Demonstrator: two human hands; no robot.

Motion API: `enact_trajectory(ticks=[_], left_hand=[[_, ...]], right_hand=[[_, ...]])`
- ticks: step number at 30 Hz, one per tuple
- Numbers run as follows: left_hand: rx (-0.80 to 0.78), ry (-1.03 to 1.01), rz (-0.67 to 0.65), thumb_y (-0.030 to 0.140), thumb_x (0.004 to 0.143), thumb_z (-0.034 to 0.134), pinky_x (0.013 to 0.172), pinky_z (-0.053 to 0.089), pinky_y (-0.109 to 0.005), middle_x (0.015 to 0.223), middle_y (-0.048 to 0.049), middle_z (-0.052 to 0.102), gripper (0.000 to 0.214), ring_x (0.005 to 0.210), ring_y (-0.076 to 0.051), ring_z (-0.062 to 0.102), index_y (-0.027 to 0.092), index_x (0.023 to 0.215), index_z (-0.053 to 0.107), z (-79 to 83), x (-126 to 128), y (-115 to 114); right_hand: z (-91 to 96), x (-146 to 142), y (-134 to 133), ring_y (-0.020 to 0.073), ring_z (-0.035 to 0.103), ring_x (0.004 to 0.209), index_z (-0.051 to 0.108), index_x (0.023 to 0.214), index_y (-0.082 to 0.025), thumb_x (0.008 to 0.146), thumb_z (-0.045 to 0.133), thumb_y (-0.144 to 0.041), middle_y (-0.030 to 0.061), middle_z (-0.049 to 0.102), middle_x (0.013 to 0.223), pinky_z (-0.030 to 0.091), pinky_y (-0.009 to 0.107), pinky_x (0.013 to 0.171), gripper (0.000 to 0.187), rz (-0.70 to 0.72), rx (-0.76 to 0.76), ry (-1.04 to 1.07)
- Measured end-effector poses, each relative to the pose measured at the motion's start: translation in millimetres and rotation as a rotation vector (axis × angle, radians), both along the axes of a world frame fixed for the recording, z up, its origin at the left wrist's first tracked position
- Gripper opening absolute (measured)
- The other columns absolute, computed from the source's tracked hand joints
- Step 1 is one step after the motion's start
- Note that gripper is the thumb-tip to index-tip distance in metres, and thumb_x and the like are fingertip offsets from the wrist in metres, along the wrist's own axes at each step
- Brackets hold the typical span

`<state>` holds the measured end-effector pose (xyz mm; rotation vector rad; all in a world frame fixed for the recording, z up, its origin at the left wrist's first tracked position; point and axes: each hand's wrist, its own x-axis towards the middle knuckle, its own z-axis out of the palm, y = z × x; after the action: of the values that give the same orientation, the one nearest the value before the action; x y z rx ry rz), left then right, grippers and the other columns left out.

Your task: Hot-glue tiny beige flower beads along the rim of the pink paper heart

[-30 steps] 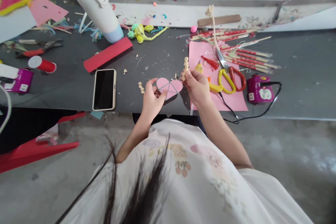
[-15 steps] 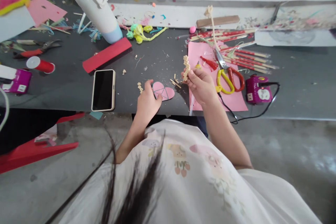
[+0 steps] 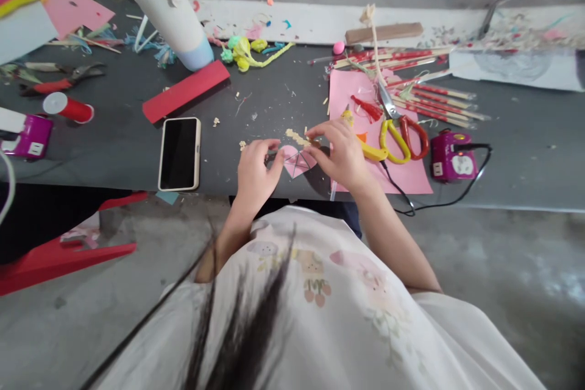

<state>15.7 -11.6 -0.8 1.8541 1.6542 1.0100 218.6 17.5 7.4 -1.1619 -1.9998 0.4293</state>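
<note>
A pink heart-shaped piece (image 3: 299, 163) with dark lines across it is between my two hands, near the table's front edge. My left hand (image 3: 258, 172) has its thumb and forefinger closed at the heart's left edge. At the opposite edge, the thumb and forefinger of my right hand (image 3: 342, 149) grip the heart. A bumpy beige strip (image 3: 297, 136) lies just behind it, close to my right fingertips. Beside my left hand is a small beige cluster (image 3: 242, 145). A yellow tool with a black cord (image 3: 372, 151) rests right of my right hand, partly hidden by it.
Scissors (image 3: 395, 125) lie on pink paper (image 3: 340, 88) to the right, with wrapped sticks (image 3: 439, 100) and a purple box (image 3: 452, 156) beyond. Leftward are a phone (image 3: 180, 154), a red bar (image 3: 186, 92), a bottle (image 3: 171, 24), a red thread spool (image 3: 75, 111) and pliers (image 3: 68, 80).
My right hand has let go of the beige strip, which now lies behind the heart. It has moved left to the heart, which has shifted slightly right and turned.
</note>
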Motion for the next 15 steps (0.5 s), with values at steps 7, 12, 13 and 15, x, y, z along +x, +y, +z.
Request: enact_trajectory(ticks=[7,12,13,15], left_hand=[[-0.283,-0.638,-0.114,0.055,0.082,0.075,0.07,0.055,-0.027,0.092,-0.0031,0.071,0.041,0.078,-0.015,0.068,0.022,0.103,0.065,-5.1,9,8],[-0.342,-0.725,-0.089,0.047,0.076,0.081,0.07,0.057,-0.026,0.089,-0.0011,0.071,0.039,0.079,-0.014,0.07,0.022,0.101,0.064,-4.6,11,8],[-0.337,-0.729,-0.079,0.044,0.076,0.081,0.071,0.057,-0.026,0.089,-0.0011,0.072,0.037,0.08,-0.014,0.07,0.022,0.1,0.065,-4.6,11,8],[-0.326,-0.733,-0.061,0.039,0.076,0.08,0.073,0.057,-0.026,0.089,-0.0008,0.071,0.033,0.081,-0.014,0.07,0.021,0.1,0.065,-4.8,10,8]], right_hand=[[-0.4,-9,-8,0.0265,0.061,0.099,0.062,0.108,-0.025,0.097,0.056,-0.033,0.008,0.072,0.102,0.05,0.044,0.088,0.015,0.115,0.113,-0.118],[0.8,-12,-11,0.027,0.06,0.101,0.062,0.108,-0.027,0.096,0.057,-0.033,0.0069,0.072,0.102,0.049,0.046,0.09,0.015,0.134,0.066,-0.12],[0.9,-11,-11,0.027,0.061,0.102,0.062,0.109,-0.027,0.095,0.059,-0.034,0.0068,0.072,0.103,0.049,0.046,0.091,0.016,0.134,0.064,-0.099],[0.6,-8,-11,0.0268,0.061,0.103,0.063,0.111,-0.026,0.093,0.063,-0.035,0.007,0.072,0.105,0.05,0.046,0.092,0.021,0.114,0.064,-0.038]])
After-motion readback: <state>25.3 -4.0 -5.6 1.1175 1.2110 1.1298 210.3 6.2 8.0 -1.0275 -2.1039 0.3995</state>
